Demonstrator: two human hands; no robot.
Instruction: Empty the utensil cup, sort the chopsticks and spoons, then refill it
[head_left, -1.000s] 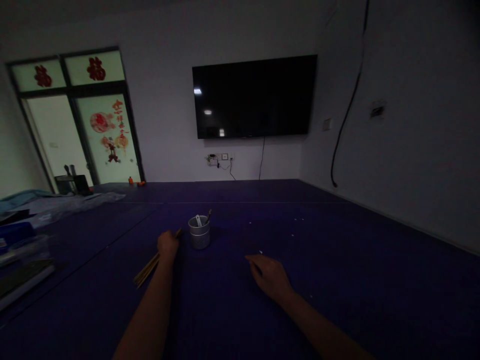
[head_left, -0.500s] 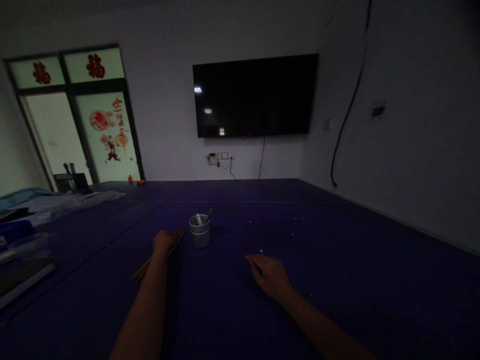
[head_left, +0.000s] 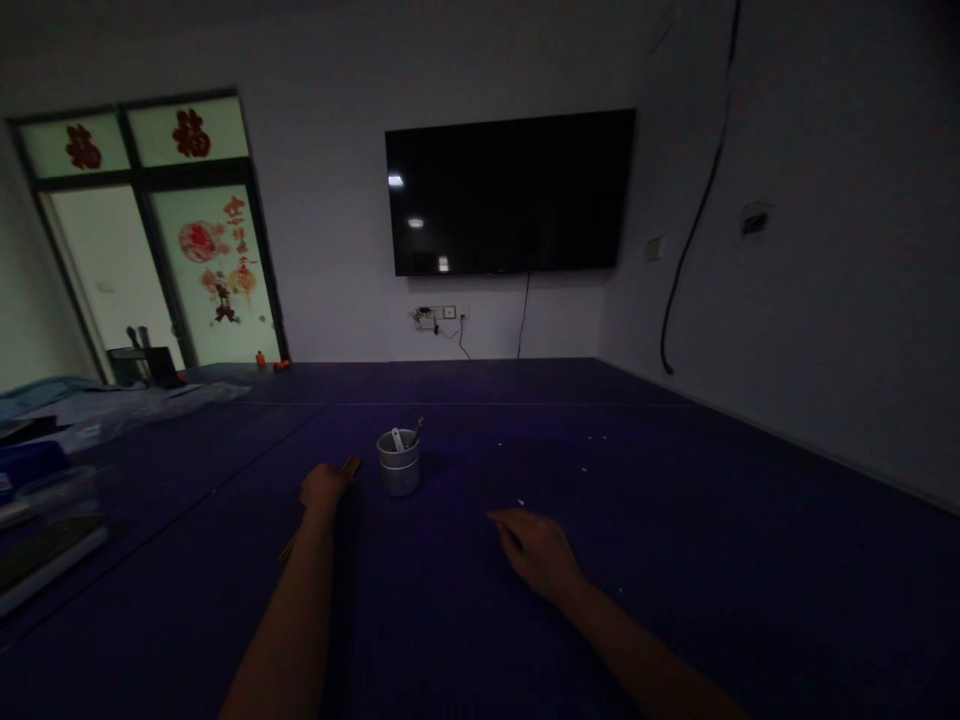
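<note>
My left hand (head_left: 322,490) is closed round a bundle of brown chopsticks (head_left: 351,466) low over the blue tabletop. Their tips stick out past my fingers, and the other ends are mostly covered by my forearm. Just right of that hand stands a grey perforated utensil cup (head_left: 399,478), upright, with a white-handled spoon (head_left: 397,438) and another metal utensil (head_left: 418,430) in it. My right hand (head_left: 541,552) rests on the table farther right, fingers curled together, with nothing visible in it. A tiny white scrap (head_left: 521,502) lies just beyond its fingertips.
Small white scraps dot the blue tabletop (head_left: 450,620). At the left edge are a clear plastic container (head_left: 60,492), a blue box (head_left: 30,468) and a flat dark-topped item (head_left: 49,565). Plastic sheeting (head_left: 150,408) lies farther back. A television (head_left: 514,195) hangs on the wall.
The chopsticks have turned in my left hand, so less of their near ends shows beside my forearm. That hand has shifted slightly left. My right hand has barely moved.
</note>
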